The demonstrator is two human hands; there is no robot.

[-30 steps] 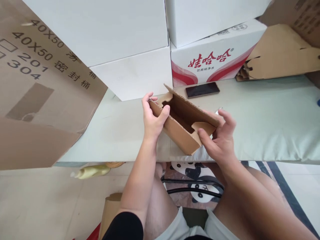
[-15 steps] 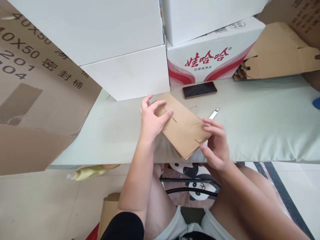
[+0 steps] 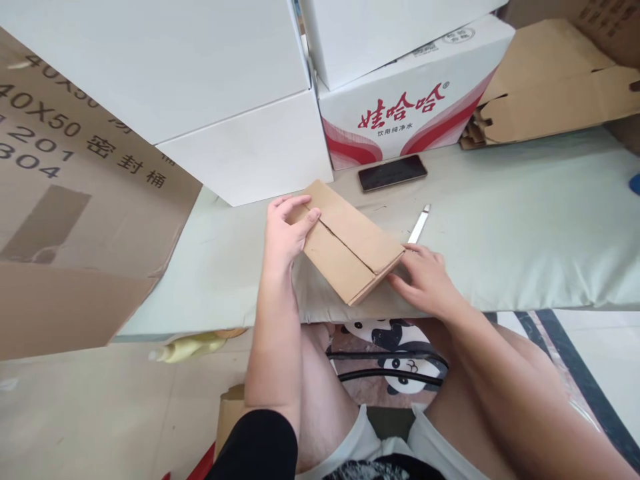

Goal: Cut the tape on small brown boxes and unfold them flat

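A small brown cardboard box (image 3: pixel 350 237) lies slantwise on the covered bench, with a dark seam running along its top. My left hand (image 3: pixel 287 227) grips its far left end, thumb on the top face and fingers over the edge. At the right end, my right hand (image 3: pixel 423 273) holds the corner between thumb and fingers; some fingertips are hidden behind the box. A slim white tool (image 3: pixel 419 223) with a metal tip lies just beyond my right hand. Behind the box rests a dark phone (image 3: pixel 393 173).
White boxes (image 3: pixel 250 147) and a red-and-white water carton (image 3: pixel 410 100) stand along the back. A large printed cardboard box (image 3: pixel 90 200) is at the left. Folded cardboard (image 3: pixel 560 87) lies at the back right. The bench edge (image 3: pixel 525 311) runs before my knees.
The box top, raised and bent before, now lies flatter with its seam showing along its length. My right hand has turned and closed in on the right end. The view has shifted slightly.
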